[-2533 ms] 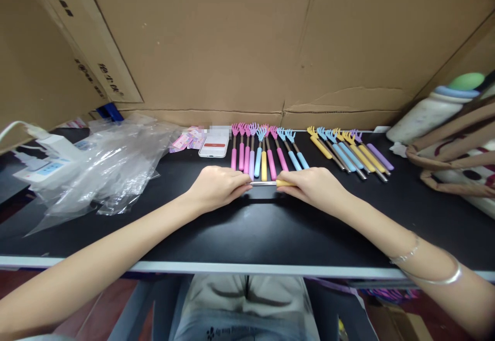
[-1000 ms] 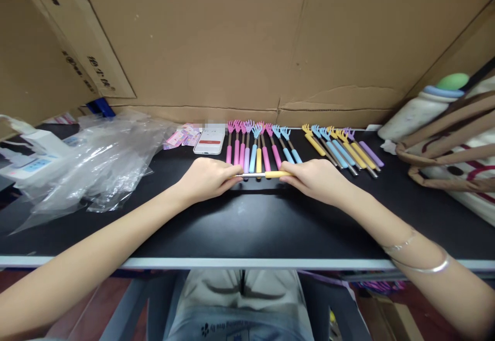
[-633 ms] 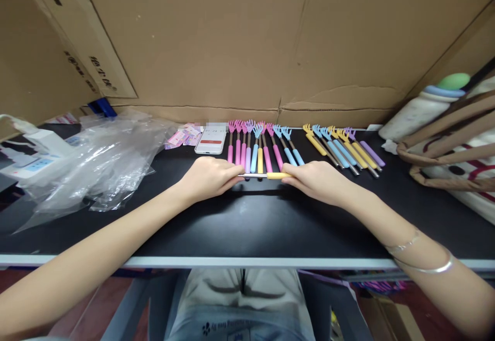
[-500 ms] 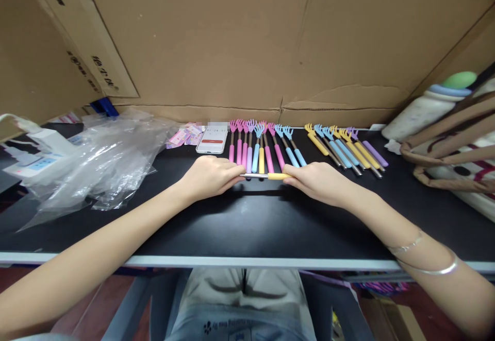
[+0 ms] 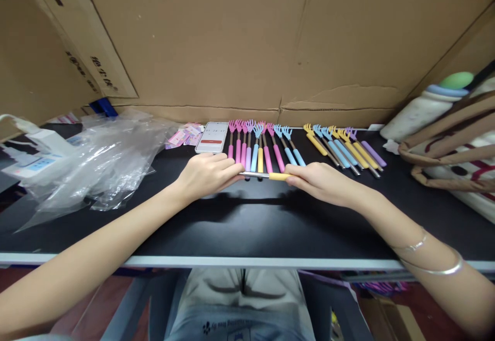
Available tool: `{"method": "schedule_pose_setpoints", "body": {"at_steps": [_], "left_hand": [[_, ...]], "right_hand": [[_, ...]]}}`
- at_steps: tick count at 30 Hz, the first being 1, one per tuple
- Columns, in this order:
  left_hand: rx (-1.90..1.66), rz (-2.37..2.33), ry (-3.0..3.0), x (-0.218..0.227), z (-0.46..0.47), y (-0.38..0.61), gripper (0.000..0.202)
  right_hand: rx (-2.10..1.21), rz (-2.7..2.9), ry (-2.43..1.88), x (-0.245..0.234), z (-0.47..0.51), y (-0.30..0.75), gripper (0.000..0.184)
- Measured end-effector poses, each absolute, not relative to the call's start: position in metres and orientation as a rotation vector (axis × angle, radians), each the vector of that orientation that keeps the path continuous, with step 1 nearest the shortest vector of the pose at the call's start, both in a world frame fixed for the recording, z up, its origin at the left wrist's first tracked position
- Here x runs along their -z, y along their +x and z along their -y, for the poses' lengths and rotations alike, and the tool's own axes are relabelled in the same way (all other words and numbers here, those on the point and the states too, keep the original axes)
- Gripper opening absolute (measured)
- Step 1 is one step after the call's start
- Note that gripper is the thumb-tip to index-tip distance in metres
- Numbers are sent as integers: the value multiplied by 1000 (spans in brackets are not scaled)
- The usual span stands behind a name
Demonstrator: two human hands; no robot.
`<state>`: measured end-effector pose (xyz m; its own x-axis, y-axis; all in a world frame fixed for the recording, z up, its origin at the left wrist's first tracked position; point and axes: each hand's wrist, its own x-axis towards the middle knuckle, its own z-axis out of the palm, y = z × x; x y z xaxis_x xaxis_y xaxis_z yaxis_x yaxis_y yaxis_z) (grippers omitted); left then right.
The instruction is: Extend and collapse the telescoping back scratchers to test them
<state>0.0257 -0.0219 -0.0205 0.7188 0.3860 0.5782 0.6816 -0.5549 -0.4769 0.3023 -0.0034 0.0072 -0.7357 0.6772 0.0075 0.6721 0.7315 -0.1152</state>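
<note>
Between my two hands a back scratcher with a yellow handle (image 5: 279, 176) lies level, crosswise above the black table (image 5: 247, 238). My left hand (image 5: 209, 175) is closed on the end of its metal rod, and its scratching head is hidden in those fingers. My right hand (image 5: 323, 182) pinches the end of the yellow handle. Just behind them lies a row of back scratchers (image 5: 267, 159) in pink, purple, blue and yellow, claws pointing away from me. A second group of back scratchers (image 5: 351, 150), yellow, blue and purple, rests slanted farther right with metal rods showing.
Clear plastic bags (image 5: 112, 160) are heaped at the left, partly over a power strip (image 5: 40, 166). Printed cards (image 5: 184, 136) and a phone (image 5: 212, 137) lie at the back. On the right lean a white bottle (image 5: 421, 112) and a bag (image 5: 429, 148). Cardboard (image 5: 216, 37) walls the back.
Both hands keep their hold on the back scratcher and have risen slightly; their shadows on the table are broader and farther from them. The laid-out back scratchers have not moved.
</note>
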Motion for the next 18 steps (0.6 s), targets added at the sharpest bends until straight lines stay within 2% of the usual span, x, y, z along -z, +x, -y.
{"method": "schedule_pose_setpoints", "body": {"at_steps": [10,18], "left_hand": [[539,870,-2343,23,19,25,30],[522,1033,-2535,27,19,26,22]], "right_hand": [[118,2818,-1098,2,0,301,34],[325,2818,-1073,4,-2,304,41]]}}
